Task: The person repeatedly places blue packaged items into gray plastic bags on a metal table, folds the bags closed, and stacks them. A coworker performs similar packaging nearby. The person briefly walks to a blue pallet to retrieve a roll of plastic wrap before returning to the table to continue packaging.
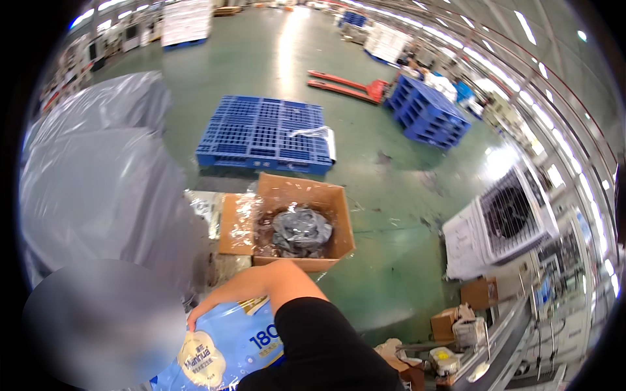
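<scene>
My right arm, in a black short sleeve, bends across the lower middle of the head view. At its end my right hand (199,311) is closed on the upper edge of a large blue plastic package (231,329) with a cream-coloured patch. The package lies tilted at the lower edge, partly covered by my sleeve. I do not see my left hand. A smooth blurred patch hides the lower left. Just beyond my forearm stands an open cardboard box (338,225), with crumpled grey plastic film (301,231) inside it.
A stack under grey plastic sheeting (98,189) stands on the left. Blue pallets (264,133) lie beyond the box, and more are stacked (427,111) at the far right near a red pallet jack (349,86). A white fan cooler (499,215) stands right, above a metal conveyor (499,355).
</scene>
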### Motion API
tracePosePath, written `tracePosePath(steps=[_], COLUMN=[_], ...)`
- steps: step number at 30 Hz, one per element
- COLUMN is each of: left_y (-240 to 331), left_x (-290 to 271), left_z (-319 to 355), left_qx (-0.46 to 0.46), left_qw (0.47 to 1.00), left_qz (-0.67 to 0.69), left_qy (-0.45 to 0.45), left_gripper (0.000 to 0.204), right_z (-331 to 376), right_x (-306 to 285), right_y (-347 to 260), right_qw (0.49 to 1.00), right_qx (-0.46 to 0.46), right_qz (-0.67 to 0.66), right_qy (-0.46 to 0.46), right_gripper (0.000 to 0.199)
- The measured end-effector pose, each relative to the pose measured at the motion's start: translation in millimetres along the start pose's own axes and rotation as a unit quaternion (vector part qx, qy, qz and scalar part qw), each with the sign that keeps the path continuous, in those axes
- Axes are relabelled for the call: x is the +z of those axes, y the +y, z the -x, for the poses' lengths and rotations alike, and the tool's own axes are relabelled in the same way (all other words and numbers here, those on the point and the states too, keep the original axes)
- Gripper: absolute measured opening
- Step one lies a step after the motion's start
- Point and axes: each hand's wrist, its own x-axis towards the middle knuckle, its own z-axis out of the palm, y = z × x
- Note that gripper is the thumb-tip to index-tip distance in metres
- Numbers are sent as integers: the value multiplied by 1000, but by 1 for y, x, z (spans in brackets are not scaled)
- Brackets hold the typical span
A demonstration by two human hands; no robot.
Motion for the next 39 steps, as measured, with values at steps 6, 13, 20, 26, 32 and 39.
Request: tracePosePath(steps=[6,13,20,26,32,39], left_y=[73,78,72,59,18,-7], left_x=[29,79,101,114,131,124], left_z=[41,40,42,64,100,35], left_qx=[18,7,-19,-42,-71,-503], left_qw=[999,999,999,998,997,480], left_qz=[44,23,31,32,25,719], left_qy=[-2,-34,-34,-28,-8,-7], left_gripper=[27,33,40,47,53,63], right_z=[15,14,20,23,21,25], right_x=[-5,-10,1,3,2,1], right_y=[4,17,12,16,11,-4], right_qw=[998,996,996,996,997,999], right_qx=[-50,-65,-57,-51,-47,50], right_qz=[3,-1,21,33,47,3], right_qy=[46,58,65,61,47,13], right_gripper=[34,35,35,36,36,41])
